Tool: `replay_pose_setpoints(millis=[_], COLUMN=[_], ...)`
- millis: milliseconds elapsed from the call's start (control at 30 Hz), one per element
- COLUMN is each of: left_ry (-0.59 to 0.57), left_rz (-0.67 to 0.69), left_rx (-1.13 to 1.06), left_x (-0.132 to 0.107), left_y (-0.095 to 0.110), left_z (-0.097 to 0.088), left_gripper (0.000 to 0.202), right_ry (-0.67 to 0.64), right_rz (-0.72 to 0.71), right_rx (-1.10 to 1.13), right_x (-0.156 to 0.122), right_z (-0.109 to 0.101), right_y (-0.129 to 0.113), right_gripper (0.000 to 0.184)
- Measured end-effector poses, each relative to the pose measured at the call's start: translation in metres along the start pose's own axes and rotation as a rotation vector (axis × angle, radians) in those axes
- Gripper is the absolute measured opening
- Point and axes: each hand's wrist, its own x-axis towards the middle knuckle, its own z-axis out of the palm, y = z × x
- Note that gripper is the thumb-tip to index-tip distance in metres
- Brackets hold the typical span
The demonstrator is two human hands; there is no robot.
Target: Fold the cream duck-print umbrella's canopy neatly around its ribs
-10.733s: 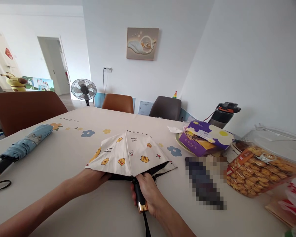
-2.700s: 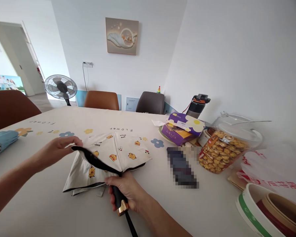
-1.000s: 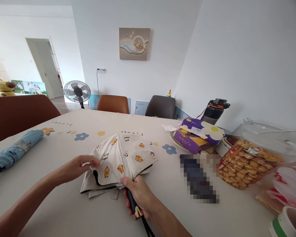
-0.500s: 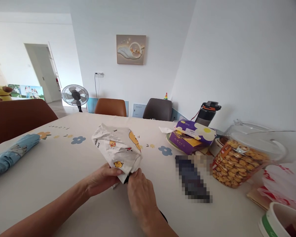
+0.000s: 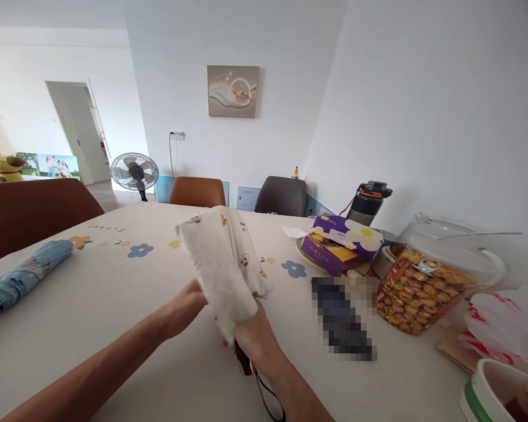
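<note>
A folding umbrella (image 5: 222, 258) with cream fabric and yellow duck prints is lifted off the table, its canopy gathered into a bundle tilted up and away from me. My right hand (image 5: 257, 340) is closed round its black handle, whose gold end and black wrist strap show below the fist. My left hand (image 5: 185, 305) presses against the left side of the gathered fabric, fingers mostly hidden behind the cloth.
A rolled blue umbrella (image 5: 24, 275) lies at the table's left edge. To the right sit a purple box (image 5: 338, 246), a blurred dark object (image 5: 343, 319), a clear jar of snacks (image 5: 426, 281), a bottle (image 5: 369, 202) and plastic bags. Chairs surround the flower-print tablecloth (image 5: 114, 293).
The canopy went from spread flat on the table to gathered into a bundle. Both hands closed in on it and lifted it up, tip pointing away.
</note>
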Motion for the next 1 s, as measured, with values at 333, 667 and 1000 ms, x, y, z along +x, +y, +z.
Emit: replay_pose_setpoints(millis=[333,667,1000], left_ry=[0.328,0.39,0.544], left_rz=[0.13,0.08,0.065], left_rx=[0.074,0.112,0.401], left_x=[-0.005,-0.007,0.014], left_y=[0.039,0.038,0.066], left_z=[-0.016,-0.01,0.009], left_gripper=[0.036,0.032,0.052], right_ry=[0.019,0.068,0.182], right_rz=[-0.104,-0.037,0.177], right_rx=[0.315,0.452,0.089], right_x=[0.002,0.011,0.021], right_z=[-0.03,-0.02,0.004], right_y=[-0.013,-0.006,0.014], right_gripper=[0.022,0.021,0.014])
